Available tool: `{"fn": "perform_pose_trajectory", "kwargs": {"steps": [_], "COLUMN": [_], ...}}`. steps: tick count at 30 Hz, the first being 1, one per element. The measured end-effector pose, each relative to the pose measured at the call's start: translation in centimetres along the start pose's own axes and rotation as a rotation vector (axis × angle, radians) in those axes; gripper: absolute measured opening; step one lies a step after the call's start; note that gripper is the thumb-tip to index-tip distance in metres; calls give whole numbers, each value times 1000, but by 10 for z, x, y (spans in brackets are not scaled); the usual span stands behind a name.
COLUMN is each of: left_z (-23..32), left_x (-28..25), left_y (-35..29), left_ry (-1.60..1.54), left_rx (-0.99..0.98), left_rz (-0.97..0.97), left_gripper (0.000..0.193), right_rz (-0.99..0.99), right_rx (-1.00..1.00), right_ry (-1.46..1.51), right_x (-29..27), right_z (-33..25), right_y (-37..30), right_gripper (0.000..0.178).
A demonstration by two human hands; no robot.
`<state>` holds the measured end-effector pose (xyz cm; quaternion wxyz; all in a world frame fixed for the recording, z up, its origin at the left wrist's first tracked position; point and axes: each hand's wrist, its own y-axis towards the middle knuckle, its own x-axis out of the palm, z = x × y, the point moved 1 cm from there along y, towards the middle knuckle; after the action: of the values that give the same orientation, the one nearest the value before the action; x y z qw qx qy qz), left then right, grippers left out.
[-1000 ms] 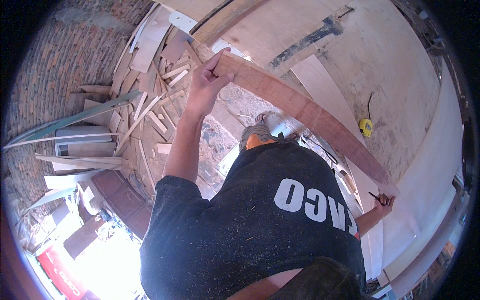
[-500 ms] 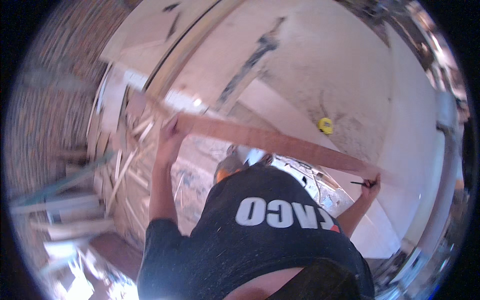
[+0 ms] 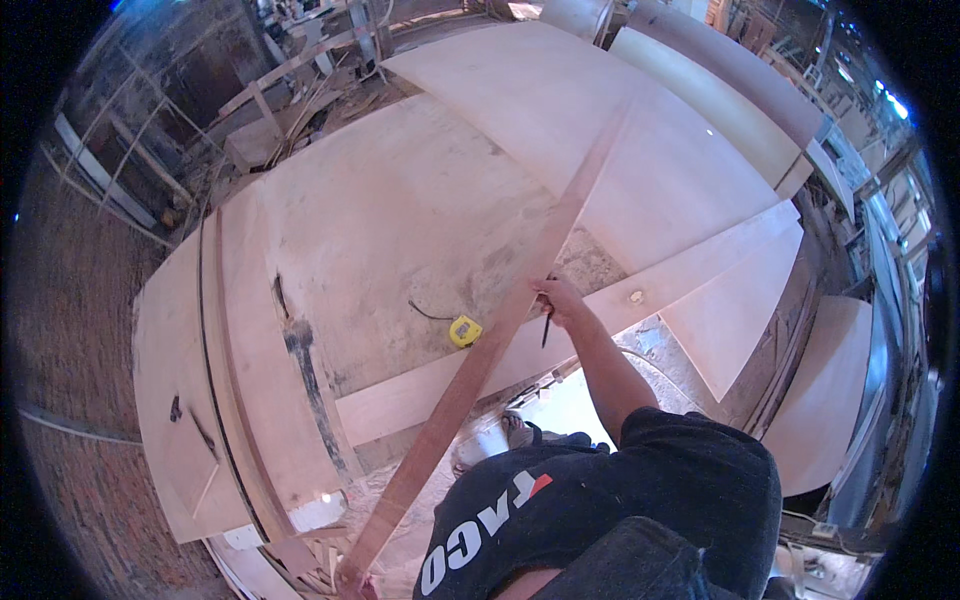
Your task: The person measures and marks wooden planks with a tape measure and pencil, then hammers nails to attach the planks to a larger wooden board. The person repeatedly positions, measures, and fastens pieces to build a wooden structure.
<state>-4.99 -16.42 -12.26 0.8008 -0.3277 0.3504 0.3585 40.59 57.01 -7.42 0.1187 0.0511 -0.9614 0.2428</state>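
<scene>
A long, narrow reddish-brown wooden plank (image 3: 440, 425) slants across the view, from the lower left up toward the far right. My left hand (image 3: 355, 582) grips its near end at the bottom edge, only partly in view. Around the plank's middle, my right hand (image 3: 563, 302) is closed on the edge and also holds a thin dark pencil (image 3: 546, 329) pointing down. Beyond that hand the plank reaches out over a large pale plywood sheet (image 3: 690, 150). A yellow tape measure (image 3: 464, 331) lies on the work surface, left of the plank.
The broad wooden work surface (image 3: 380, 220) has a pale strip (image 3: 385, 408) lying along its near side. A long raised batten (image 3: 228, 360) crosses its left part. Curved sheets (image 3: 700, 90) stand at the far right. Scrap wood (image 3: 320, 550) lies by the lower left.
The view has turned. The plank, earlier held crosswise before me, now points away diagonally, extending well past my right hand. Both hands still hold it; the pencil stays in the right.
</scene>
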Motion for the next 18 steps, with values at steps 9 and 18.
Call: {"fn": "perform_pose_trajectory", "kwargs": {"steps": [9, 18], "left_z": [152, 184], "left_x": [24, 37], "left_y": [5, 19], "left_ry": [-491, -471], "left_rx": [-456, -444], "left_rz": [-66, -121], "left_gripper": [56, 54], "right_rz": [-81, 180], "right_rx": [145, -151], "right_ry": [16, -232], "right_x": [42, 33], "right_z": [20, 48], "right_y": [23, 62], "right_gripper": [15, 19]}}
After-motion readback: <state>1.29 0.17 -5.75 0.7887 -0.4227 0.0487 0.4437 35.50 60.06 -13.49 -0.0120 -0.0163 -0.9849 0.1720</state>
